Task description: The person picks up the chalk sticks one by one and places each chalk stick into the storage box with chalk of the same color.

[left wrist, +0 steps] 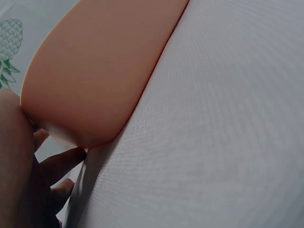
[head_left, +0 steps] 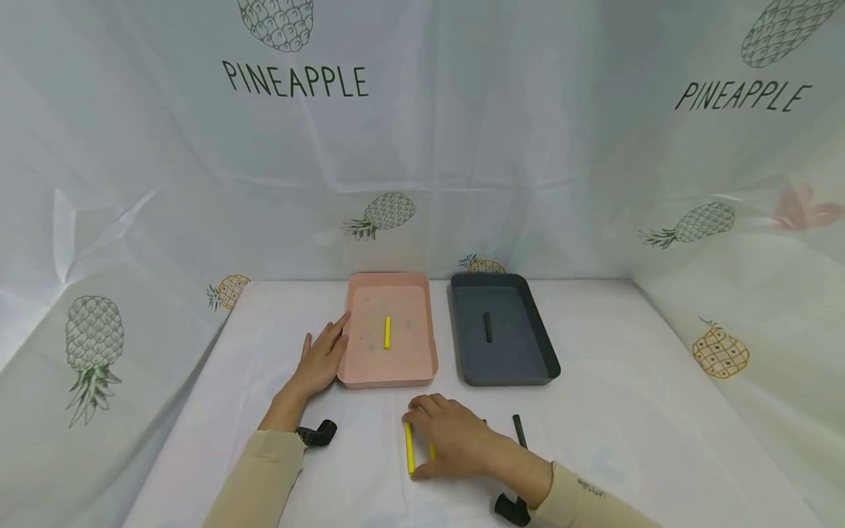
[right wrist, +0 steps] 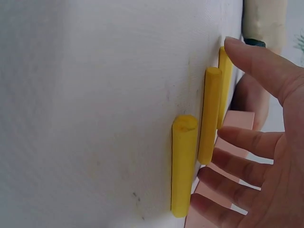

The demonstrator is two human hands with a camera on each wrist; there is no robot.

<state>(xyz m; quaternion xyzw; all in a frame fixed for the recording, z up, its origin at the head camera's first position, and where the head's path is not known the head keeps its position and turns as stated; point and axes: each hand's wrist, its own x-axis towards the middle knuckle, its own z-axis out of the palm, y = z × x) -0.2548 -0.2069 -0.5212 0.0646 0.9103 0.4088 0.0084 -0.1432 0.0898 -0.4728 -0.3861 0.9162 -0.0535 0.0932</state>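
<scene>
My left hand [head_left: 323,359] rests along the left side of a pink tray [head_left: 396,383], its fingers extended and touching the wall, also seen in the left wrist view. A yellow stick [head_left: 387,333] lies in that tray. On the white table, my right hand [head_left: 458,436] spans another yellow stick [head_left: 409,449] lengthwise, holding it with the thumb at the near end and a fingertip at the far end. Two more yellow sticks, a middle one [right wrist: 210,116] and a close one [right wrist: 184,166], lie beside it in the right wrist view; the hand mostly hides them from the head view.
A dark grey tray [head_left: 508,380] stands right of the pink one, with a black stick [head_left: 488,327] inside. Another black stick [head_left: 519,431] lies on the table by my right forearm, partly covered. A pineapple-print curtain [head_left: 462,147] rises behind the table.
</scene>
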